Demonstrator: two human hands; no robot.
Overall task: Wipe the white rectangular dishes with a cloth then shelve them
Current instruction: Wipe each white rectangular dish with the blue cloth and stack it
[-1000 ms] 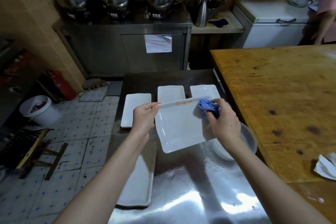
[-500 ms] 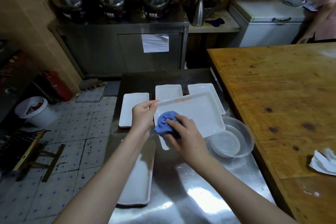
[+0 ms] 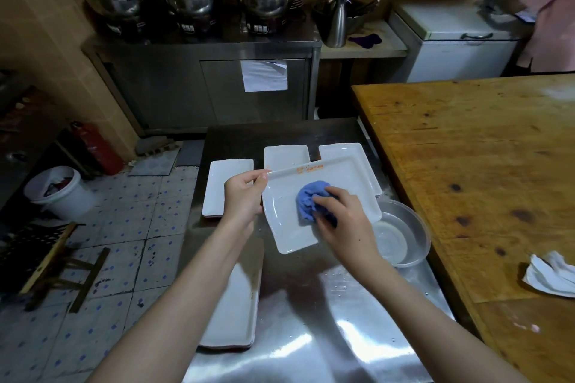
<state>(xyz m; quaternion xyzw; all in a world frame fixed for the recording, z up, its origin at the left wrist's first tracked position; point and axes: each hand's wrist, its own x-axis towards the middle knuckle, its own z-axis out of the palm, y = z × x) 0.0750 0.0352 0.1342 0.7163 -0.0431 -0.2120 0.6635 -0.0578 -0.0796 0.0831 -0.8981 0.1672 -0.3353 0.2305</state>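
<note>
A white rectangular dish (image 3: 289, 227) with orange print on its far rim is held tilted above the steel table (image 3: 326, 336). My left hand (image 3: 244, 196) grips its left edge. My right hand (image 3: 342, 221) holds a bunched blue cloth (image 3: 308, 200) and presses it on the middle of the dish. Three more white dishes lie flat behind: one at the left (image 3: 222, 177), one in the middle (image 3: 286, 154) and one at the right (image 3: 340, 151), partly hidden by the held dish. Another white dish (image 3: 233, 314) lies near the table's left edge under my left forearm.
A clear plastic bowl (image 3: 404, 233) with water stands right of the held dish. A wooden table (image 3: 482, 165) with a crumpled white cloth (image 3: 549, 278) flanks the right. Steel cabinet (image 3: 217, 87) with pots stands ahead. A white bucket (image 3: 59, 193) is on the tiled floor. A person (image 3: 550, 9) stands far right.
My right hand has swept the blue cloth from the dish's right end to its left end, then back toward the middle. The dish has tilted and shifted slightly in my left hand.
</note>
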